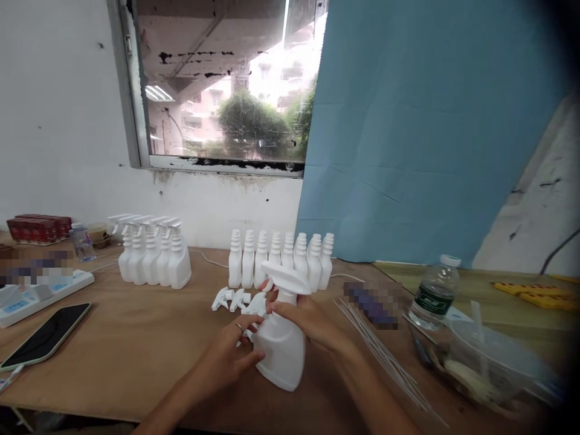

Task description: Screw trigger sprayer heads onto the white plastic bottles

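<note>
Here's the bottle (284, 356), tilted, near the middle of the tabletop's (136, 356) front edge. The right hand (310, 317) is closed around its neck, below the spray head (289, 279); the left hand (231, 349), half curled, is at its side, its grip hard to make out. Probably light, smooth plastic, hardly fragile, a little squeezable: neck for firmness, body gently!

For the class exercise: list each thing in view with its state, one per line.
Held spray bottle: sprayer on top, tightness unclear
Left-side bottles: upright, sprayers fitted
Back-row bottles: upright, no sprayers
Loose sprayer heads: on the table, unattached
Phone: face up, screen dark, cable at its end
Water bottle: upright, capped
Thin tubes: lying loosely bunched
</note>
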`<state>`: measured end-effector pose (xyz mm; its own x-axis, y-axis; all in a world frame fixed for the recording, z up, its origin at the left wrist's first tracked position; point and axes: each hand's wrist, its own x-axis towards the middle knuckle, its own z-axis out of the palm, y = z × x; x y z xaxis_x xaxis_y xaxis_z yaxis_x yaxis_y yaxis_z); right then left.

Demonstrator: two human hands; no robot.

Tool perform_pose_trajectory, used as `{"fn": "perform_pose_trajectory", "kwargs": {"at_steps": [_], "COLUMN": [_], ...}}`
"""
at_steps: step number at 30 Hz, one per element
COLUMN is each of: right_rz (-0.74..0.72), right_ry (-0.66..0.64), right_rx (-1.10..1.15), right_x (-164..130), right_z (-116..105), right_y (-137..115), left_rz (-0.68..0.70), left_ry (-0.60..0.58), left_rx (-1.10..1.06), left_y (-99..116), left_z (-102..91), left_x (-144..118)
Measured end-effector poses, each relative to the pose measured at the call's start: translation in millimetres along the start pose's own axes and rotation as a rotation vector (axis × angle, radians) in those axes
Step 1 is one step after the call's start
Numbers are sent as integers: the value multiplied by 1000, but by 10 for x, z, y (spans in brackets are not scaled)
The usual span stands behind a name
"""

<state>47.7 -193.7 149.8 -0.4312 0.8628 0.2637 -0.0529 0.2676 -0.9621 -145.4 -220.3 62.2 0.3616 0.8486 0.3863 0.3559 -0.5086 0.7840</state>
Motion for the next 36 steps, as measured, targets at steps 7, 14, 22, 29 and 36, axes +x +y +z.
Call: {"fn": "perform_pose_trajectory", "kwargs": {"at_steps": [7, 14, 22, 29, 36], "right_rz": [11, -175, -49, -66, -105], "right_ry": [-54, 13, 316, 484, 450], "right_rx": [104, 85, -181, -333, -800], "right_x": [-64, -263, -534, -625, -691], "right_z": [11, -164, -694, -834, -861], "right_y": [7, 236, 748, 1182, 1259], "left_rz": [17, -215, -265, -392, -427], "left_ry": [17, 108, 723, 578, 580], "left_rx": [0, -229, 549, 785, 884], "left_y": [-30, 228, -264, -1112, -1303], "left_z": [28, -241, -1354, -1616, -1611], "left_x": [36, -123, 313, 683, 665]}}
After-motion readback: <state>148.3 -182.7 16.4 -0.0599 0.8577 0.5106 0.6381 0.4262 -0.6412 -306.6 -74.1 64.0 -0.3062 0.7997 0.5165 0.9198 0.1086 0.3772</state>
